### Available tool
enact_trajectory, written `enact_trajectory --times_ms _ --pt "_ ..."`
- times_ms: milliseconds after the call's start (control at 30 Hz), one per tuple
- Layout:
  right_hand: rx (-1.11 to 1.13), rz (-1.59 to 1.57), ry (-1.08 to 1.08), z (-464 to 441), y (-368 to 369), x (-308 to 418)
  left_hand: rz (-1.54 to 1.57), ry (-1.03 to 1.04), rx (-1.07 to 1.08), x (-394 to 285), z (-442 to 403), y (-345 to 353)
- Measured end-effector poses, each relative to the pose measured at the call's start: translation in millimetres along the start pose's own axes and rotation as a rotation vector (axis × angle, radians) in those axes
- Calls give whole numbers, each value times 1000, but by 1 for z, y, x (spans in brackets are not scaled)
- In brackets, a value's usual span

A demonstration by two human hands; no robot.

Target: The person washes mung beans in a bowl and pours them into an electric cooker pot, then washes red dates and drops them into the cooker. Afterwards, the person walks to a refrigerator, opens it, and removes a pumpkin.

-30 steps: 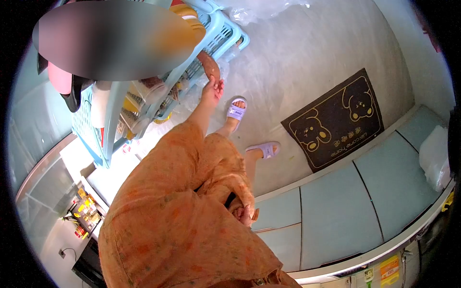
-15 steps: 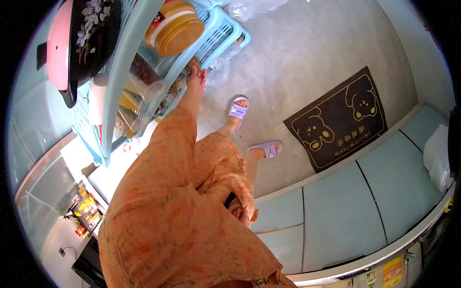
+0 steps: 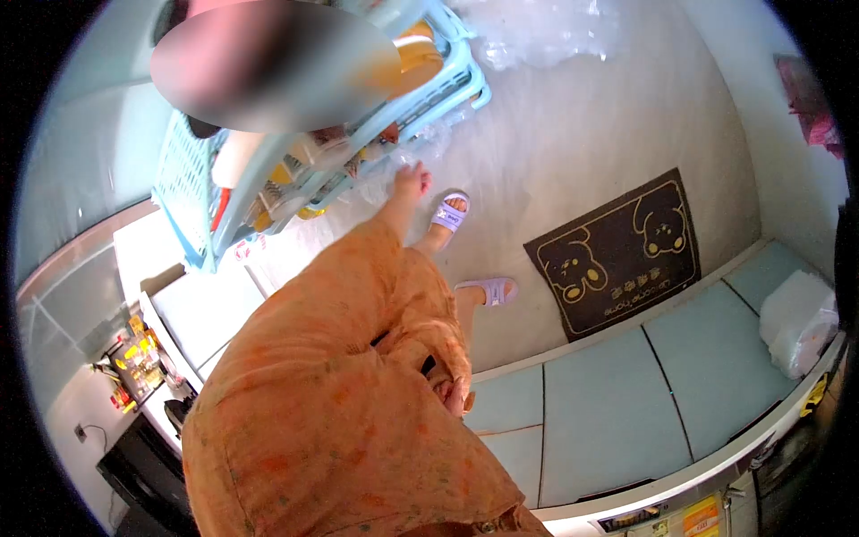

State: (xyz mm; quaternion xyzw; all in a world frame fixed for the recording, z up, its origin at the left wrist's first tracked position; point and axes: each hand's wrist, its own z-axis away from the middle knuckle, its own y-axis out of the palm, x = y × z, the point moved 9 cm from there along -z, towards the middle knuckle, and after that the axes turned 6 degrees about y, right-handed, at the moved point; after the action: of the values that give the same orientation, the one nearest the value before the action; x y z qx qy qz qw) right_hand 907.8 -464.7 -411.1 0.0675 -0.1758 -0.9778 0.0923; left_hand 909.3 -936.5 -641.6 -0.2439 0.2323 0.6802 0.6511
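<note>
My left hand reaches out from an orange patterned sleeve, just outside a light-blue plastic basket rack. Its fingers look curled together; what they hold, if anything, is too small to make out. Clear plastic wrapping lies right beside the fingers. Jars and packets fill the rack, among them a jar with a yellow lid. Close to my body, my right hand is curled in the folds of the orange clothing. Its fingers are partly hidden, and I cannot make out what is in them.
Two feet in lilac slippers stand on the grey floor. A dark doormat lies to the right, beside pale blue cabinet doors. More clear plastic is on the floor at the top. A white bundle sits at the right.
My left hand has drawn back from the rack's lower basket towards my feet. The view has shifted, and a blurred patch now covers the pink pan area. My right hand stays put.
</note>
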Motion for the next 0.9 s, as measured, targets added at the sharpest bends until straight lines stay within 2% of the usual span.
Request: enact_trajectory --times_ms 33,67,100,133,167,200,233,300,367,433,500,567,633,700,767,900 --pt "15 17 -8 0 2 3 -21 -51 -13 3 30 9" --pt "-71 -3 -59 1 -2 11 -41 -104 -25 -4 68 22" --pt "-157 -24 -111 7 -6 20 -85 -74 29 -2 87 27" --pt "-146 -8 -123 9 -5 27 -128 -43 82 -3 102 32" --pt "-147 49 -33 6 -10 25 -110 -28 86 -11 119 33" --pt "-152 106 55 12 -11 24 -172 -54 178 -16 138 37" --pt "-141 122 41 17 -9 33 -236 -75 270 -24 153 43" --pt "-266 106 14 34 -8 52 -284 -38 320 -49 174 36" --pt "-221 156 -54 50 -1 77 -336 -9 361 -71 198 16" --pt "-179 215 -118 69 1 103 -471 38 332 -97 222 -13" --pt "-281 422 -225 91 -1 140 -476 31 137 -121 252 -49" --pt "-328 453 -243 121 -2 167 -524 30 50 -134 271 -82" --pt "-370 484 -264 141 -11 190 -441 49 -9 -141 290 -106" --pt "-443 657 -447 164 -22 217 -361 61 -71 -140 305 -129" --pt "-467 750 -450 178 -33 233 -208 113 -202 -135 305 -150" --pt "-544 842 -493 204 -49 244 -222 57 -152 -125 284 -156"
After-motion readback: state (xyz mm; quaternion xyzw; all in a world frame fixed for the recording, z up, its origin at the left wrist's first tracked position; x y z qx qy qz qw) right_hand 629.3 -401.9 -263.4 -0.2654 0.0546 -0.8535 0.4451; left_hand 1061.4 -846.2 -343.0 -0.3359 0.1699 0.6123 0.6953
